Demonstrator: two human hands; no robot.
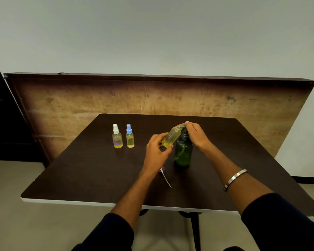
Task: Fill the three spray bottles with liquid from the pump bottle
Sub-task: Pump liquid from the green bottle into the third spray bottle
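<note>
This looks like a bare office or institutional room rather than a home. A plain pale wall (pixel 152 33) runs behind a small dark-topped table (pixel 98 169) with a white edge and a black metal leg (pixel 195 230), standing on a light, smooth floor (pixel 16 223). A worn brown board (pixel 170 98), like a second tabletop turned on its side, leans against the wall, and a dark cabinet or doorway (pixel 0 115) shows at the left edge.

2 spray bottles (pixel 123 136) on table (pixel 91 160) left-rear, pump bottle (pixel 183 153) right, loose sprayer (pixel 164 175) in front.
</note>
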